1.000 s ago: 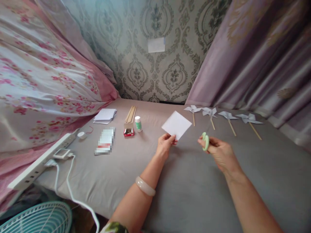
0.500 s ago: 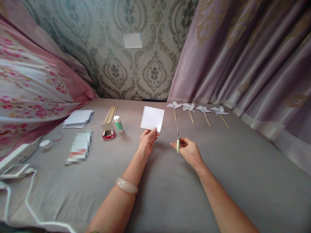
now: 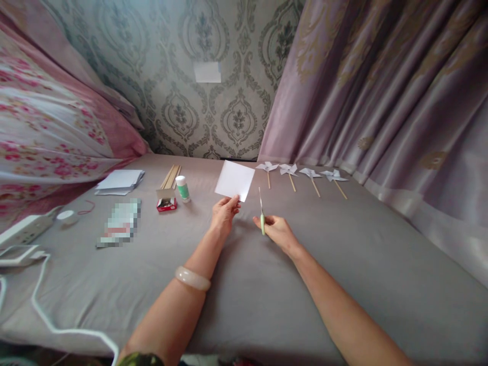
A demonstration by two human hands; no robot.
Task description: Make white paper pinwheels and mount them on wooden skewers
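Observation:
My left hand [image 3: 225, 212] pinches the lower right corner of a square sheet of white paper [image 3: 235, 179], thumb on top. The sheet is held up, tilted a little. To its right, my right hand [image 3: 277, 231] grips a pair of scissors [image 3: 263, 216] by pale green handles, the blades pointing up and away. The blades look closed and stand apart from the paper. Behind the scissors, several white paper pinwheels [image 3: 288, 170] on wooden sticks lie in a row.
On the grey cloth surface [image 3: 244, 305] at left are stacked paper [image 3: 120, 182], wooden sticks [image 3: 171, 176], a white and green glue bottle [image 3: 183, 189], a small red box [image 3: 166, 204], a blurred packet [image 3: 120, 222], a white cap [image 3: 66, 217] and a power strip [image 3: 28, 230] with a white cable.
My right hand has brought the scissors left, closer to the paper. The sheet has turned slightly clockwise in my left hand. The whole view has shifted a little.

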